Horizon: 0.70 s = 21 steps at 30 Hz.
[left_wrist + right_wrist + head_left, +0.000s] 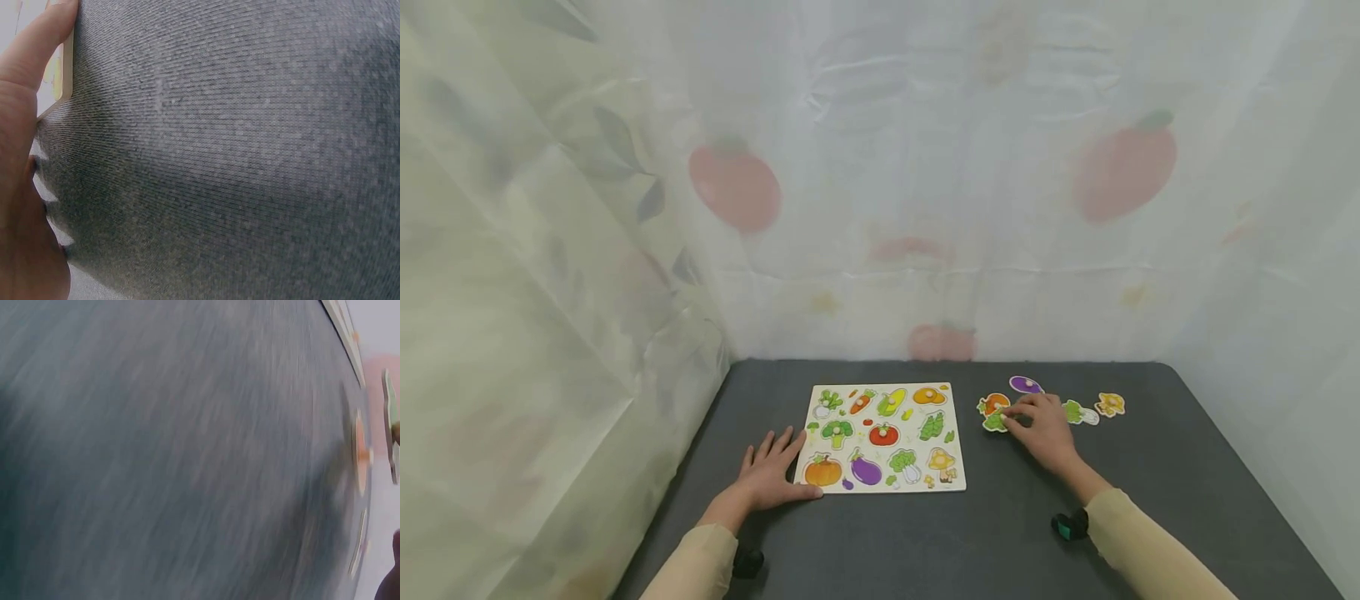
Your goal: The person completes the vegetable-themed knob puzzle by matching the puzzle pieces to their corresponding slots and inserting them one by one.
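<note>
My left hand [767, 479] lies with spread fingers at the left edge of a white wooden vegetable puzzle board [880, 490]. Its thumb [37, 44] rests at the board's near left corner. To the right of the board, my right hand [1043, 429] pinches a green vegetable puzzle piece [993, 422] by its knob. In the right wrist view this green piece [390, 412] is raised off the table. Just behind it in the head view is an orange puzzle piece [996, 402] with a green top. The eggplant piece [1025, 384] lies farther back.
Right of my right hand lie a bok choy piece [1086, 415] and a mushroom piece [1110, 405]. All rest on a dark grey table [925, 550]. Pale printed curtains [865, 108] hang at its back and sides. Dark straps [1070, 525] sit on the wrists.
</note>
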Available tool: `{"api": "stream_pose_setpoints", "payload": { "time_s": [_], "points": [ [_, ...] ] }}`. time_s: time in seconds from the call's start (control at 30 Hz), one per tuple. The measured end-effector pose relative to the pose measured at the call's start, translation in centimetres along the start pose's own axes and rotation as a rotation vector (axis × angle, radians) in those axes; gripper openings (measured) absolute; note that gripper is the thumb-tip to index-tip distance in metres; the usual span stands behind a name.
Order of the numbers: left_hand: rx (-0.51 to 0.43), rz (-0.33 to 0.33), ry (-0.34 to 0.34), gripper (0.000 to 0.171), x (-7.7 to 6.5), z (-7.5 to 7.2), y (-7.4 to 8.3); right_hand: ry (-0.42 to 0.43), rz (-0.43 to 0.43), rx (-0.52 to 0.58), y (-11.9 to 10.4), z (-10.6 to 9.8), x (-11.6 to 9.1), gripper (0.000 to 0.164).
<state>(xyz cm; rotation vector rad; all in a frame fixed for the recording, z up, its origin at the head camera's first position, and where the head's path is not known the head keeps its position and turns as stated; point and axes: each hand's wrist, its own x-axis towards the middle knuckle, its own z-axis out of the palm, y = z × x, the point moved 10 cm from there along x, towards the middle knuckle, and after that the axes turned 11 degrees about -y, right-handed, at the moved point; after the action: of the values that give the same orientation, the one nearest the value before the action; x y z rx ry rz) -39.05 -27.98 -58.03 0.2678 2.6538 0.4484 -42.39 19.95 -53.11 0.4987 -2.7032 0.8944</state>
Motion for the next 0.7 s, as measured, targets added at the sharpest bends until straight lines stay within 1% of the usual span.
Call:
{"api": "stream_pose_setpoints", "payload": {
  "time_s": [0.1,0.2,0.43,0.53,0.7],
  "points": [
    [0.0,0.012,0.013,0.123,0.0,0.1,-0.1,-0.026,-0.065,0.003,-1.5,1.5,1.2,0.008],
    [0.001,0.026,0.031,0.125,0.1,0.2,-0.2,-0.069,-0.096,-0.008,-2.8,2.9,2.2,0.008],
    [0.002,0.026,0.052,0.126,0.7,0.6,-0.9,-0.197,-0.087,-0.025,-4.5,5.6,3.9,0.01],
    [0.001,0.032,0.064,0.126,0.9,0.7,-1.1,-0.224,-0.1,-0.037,-5.1,6.4,4.2,0.011],
    [0.008,0.033,0.061,0.123,0.4,0.3,-0.5,-0.259,-0.132,-0.051,-6.0,7.4,4.7,0.01]
  ]
}}
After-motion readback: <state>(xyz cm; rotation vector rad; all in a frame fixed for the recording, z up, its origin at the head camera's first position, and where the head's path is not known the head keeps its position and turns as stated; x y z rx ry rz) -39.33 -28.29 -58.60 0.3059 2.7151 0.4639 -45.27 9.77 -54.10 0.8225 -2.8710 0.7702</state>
